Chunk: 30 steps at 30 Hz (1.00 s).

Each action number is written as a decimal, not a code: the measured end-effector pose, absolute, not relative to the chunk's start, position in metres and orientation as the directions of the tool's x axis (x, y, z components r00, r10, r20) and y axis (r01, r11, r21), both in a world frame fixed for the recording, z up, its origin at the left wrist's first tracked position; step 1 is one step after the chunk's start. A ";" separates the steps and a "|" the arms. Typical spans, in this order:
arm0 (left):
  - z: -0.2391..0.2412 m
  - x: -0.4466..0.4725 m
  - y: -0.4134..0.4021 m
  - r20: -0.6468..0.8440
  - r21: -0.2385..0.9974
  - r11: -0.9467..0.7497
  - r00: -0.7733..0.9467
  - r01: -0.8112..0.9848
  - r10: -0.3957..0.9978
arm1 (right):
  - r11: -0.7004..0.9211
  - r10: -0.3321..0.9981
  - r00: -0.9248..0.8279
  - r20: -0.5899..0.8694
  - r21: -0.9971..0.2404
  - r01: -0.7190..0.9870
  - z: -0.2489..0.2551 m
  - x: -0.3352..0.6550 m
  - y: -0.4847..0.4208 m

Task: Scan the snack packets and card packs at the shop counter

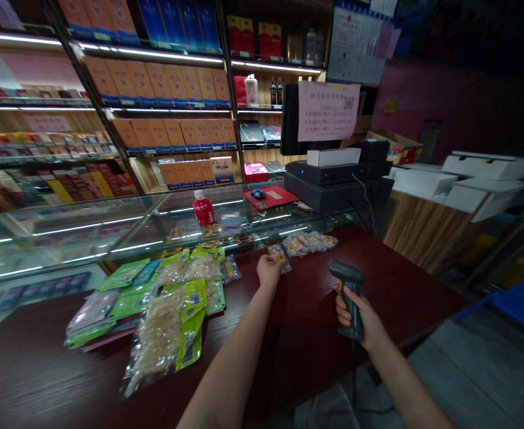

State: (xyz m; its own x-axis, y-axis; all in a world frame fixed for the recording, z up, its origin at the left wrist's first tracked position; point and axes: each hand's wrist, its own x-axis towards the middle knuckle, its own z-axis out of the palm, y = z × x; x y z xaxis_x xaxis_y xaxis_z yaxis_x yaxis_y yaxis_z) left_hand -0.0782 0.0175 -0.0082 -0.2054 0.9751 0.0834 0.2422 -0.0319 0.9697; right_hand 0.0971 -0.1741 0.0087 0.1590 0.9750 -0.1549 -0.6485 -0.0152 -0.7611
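My right hand (355, 319) is wrapped round the grip of a black barcode scanner (350, 292), whose head points left over the dark wooden table. At the table's far side my left hand (270, 271) has its fingers closed on a small clear snack packet (280, 257). To the right of that packet lies a row of similar small packets (309, 243). A single small packet (231, 269) rests left of my left hand, beside a pile of larger snack bags (164, 322) with green and yellow labels.
A glass display counter (132, 220) runs behind the table (306, 333). On it stand a red bottle (203, 208), a mouse (258, 194) on a red folder, and a monitor (290, 119) with a paper sign. Shelves of boxes rise behind. A blue stool (516, 310) is at the right.
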 end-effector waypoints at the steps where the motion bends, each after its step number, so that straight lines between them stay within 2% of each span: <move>1: -0.004 -0.076 0.025 0.093 0.953 -0.018 -0.237 0.301 0.967 | -0.017 0.975 0.157 -0.156 -0.759 -0.651 0.008 0.097 -0.174; 5: 0.008 -0.069 0.047 0.107 0.890 0.012 -0.235 0.455 0.966 | -0.014 0.975 0.155 -0.158 -0.746 -0.666 0.008 0.095 -0.173; 14: 0.013 -0.062 0.044 0.117 0.830 -0.040 -0.104 0.556 0.988 | -0.019 0.975 0.151 -0.164 -0.737 -0.675 0.005 0.096 -0.170; 16: 0.018 -0.063 0.037 0.142 0.783 -0.067 -0.074 0.618 0.987 | -0.022 0.974 0.152 -0.168 -0.736 -0.676 0.006 0.096 -0.170; 18: 0.025 -0.068 0.027 0.219 0.666 -0.110 -0.052 0.738 0.974 | -0.026 0.972 0.154 -0.175 -0.737 -0.675 0.007 0.096 -0.172; 20: 0.033 -0.077 0.016 0.311 0.493 -0.139 -0.024 0.859 0.950 | -0.031 0.971 0.154 -0.181 -0.739 -0.673 0.008 0.096 -0.173; 24: 0.044 -0.109 -0.002 0.383 0.214 -0.097 0.008 0.972 0.924 | -0.043 0.971 0.145 -0.188 -0.741 -0.670 0.009 0.096 -0.175; 27: 0.041 -0.137 -0.010 0.376 0.093 -0.016 -0.021 0.996 0.926 | -0.043 0.972 0.147 -0.186 -0.748 -0.662 0.007 0.096 -0.176; 30: 0.029 -0.158 -0.018 0.340 0.025 0.008 -0.016 1.000 0.940 | -0.037 0.973 0.149 -0.176 -0.756 -0.654 0.005 0.096 -0.176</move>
State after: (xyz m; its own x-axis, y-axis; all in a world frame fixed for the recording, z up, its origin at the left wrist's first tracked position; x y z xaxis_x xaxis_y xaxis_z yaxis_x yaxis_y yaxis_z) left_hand -0.1584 -0.0176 0.0289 -0.0157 0.9403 0.3400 0.9997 0.0076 0.0250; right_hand 0.0965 -0.1765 0.0048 0.1491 0.9730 -0.1765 -0.6537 -0.0369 -0.7559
